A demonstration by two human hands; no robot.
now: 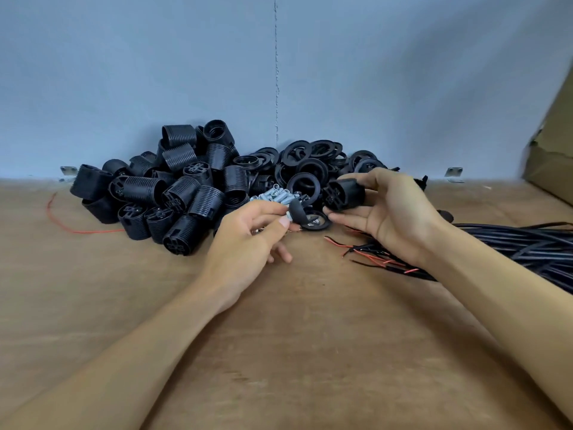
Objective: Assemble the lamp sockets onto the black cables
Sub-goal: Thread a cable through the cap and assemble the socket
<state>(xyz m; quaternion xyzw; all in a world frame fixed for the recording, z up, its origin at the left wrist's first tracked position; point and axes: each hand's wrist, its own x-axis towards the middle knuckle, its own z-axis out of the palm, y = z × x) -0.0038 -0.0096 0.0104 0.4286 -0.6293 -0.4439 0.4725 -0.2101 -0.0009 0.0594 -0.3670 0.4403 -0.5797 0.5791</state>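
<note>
The right hand (pixel 387 212) grips a black socket (pixel 342 193) and the left hand (pixel 248 237) pinches a small black piece (pixel 295 212), close before the socket heap (pixel 173 193), rings (pixel 310 162) and silver fittings (pixel 274 195), with the cable bundle (pixel 527 246) beside the right wrist.

1. The brown wooden table (pixel 310 336) holds everything.
2. A big pile of black sockets (pixel 173 193) lies left of the left fingers (pixel 271 211).
3. Small shiny metal bits (pixel 273 195) lie just behind those fingers.
4. A heap of black rings (pixel 310 162) lies behind the right fingers (pixel 350 220).
5. Black cables (pixel 527 246) lie right of the right fingers, their red and black tips in front of them.
6. A thin red wire (pixel 62 225) lies far left of the left fingers.
</note>
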